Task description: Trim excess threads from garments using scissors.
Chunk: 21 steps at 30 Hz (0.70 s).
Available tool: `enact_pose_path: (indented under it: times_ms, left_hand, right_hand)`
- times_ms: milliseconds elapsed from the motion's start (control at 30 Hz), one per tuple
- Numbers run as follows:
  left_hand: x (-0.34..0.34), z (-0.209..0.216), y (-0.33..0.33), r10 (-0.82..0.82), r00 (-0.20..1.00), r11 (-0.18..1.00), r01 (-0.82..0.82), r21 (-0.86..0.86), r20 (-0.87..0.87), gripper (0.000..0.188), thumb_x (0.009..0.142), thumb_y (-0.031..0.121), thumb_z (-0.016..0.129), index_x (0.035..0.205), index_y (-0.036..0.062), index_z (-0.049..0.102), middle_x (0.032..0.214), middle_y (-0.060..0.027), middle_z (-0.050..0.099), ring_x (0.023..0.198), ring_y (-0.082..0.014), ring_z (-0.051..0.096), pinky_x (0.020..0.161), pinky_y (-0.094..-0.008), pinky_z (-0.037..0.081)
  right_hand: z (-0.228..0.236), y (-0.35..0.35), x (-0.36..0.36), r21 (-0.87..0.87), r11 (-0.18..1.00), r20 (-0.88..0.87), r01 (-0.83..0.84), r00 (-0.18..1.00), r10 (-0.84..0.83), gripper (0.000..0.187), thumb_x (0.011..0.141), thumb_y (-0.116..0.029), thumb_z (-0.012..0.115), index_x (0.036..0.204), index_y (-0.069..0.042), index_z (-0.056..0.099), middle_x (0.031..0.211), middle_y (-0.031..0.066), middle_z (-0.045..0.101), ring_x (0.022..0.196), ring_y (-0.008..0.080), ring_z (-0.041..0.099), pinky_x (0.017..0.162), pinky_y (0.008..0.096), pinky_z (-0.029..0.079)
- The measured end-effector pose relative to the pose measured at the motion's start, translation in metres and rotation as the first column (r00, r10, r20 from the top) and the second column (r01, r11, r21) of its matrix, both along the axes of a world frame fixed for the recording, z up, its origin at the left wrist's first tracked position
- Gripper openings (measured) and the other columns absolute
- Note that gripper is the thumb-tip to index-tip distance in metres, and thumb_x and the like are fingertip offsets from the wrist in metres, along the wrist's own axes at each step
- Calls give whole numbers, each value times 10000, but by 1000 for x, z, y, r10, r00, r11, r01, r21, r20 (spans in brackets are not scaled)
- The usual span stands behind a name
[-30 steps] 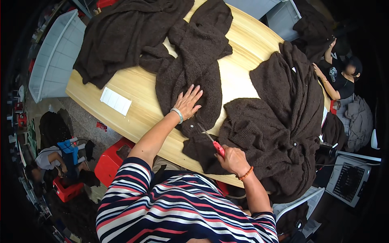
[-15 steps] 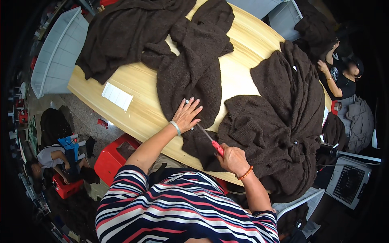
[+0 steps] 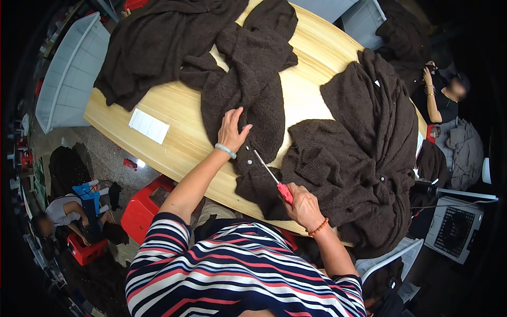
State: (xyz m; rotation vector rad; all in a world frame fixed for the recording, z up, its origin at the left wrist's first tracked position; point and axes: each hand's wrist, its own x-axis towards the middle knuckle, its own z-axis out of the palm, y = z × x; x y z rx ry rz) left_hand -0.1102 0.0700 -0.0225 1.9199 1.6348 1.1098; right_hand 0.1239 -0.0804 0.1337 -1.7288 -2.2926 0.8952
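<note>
Far L: a pale grey bin stands beside the table; lower down, a co-worker sits bent over nr a red stool. On the table, upper L, lies a dk brown heap of cloth, w/ a white paper slip just below it. Next, the L grip: fingers extended, thumb apart, no obj. seen in it, over the lower L part of a brown knit garment (can't tell how hard it presses, if at all). The garment runs up the table beyond the fingertips; two small pale buttons sit just R of the wrist. Then a red-handled tool, its thin metal shaft slanting up-L, tip by the buttons. The R grip is closed round the handle, below & R of the garment's button area. Right of that, a big brown knit pile; far R, another co-worker, arm raised.
</note>
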Motion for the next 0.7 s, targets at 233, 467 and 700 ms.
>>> enact_pose_path:
  times_ms: [233, 467, 700]
  left_hand:
    - [-9, -38, 31, 36, 988, 999, -34, 21, -153, 254, 818, 153, 716, 1025, 79, 590, 970, -113, 576, 864, -322, 615, 689, -412, 516]
    - [-11, -38, 29, -7, 995, 998, 0, -70, -101, 249, 856, 150, 657, 1086, 84, 589, 990, -124, 573, 875, -353, 603, 732, -434, 511]
    - [-19, -26, -22, -258, 905, 961, 277, 10, -338, 431, 866, 179, 617, 1279, 81, 545, 1414, -163, 416, 1282, -379, 399, 1063, -493, 316]
  right_hand:
    - [2, 16, -14, -115, 988, 109, 102, 990, -90, 238, 866, -256, 628, 960, -47, 562, 730, 222, 633, 718, 401, 639, 645, 489, 503]
    - [4, 48, -37, -91, 990, 152, 106, 984, -92, 252, 859, -280, 621, 879, -30, 612, 686, 223, 640, 687, 401, 653, 633, 480, 523]
    - [-6, 46, -28, -167, 986, 216, -19, 975, 55, 271, 852, -294, 610, 842, -24, 623, 720, 221, 660, 702, 374, 673, 636, 463, 540]
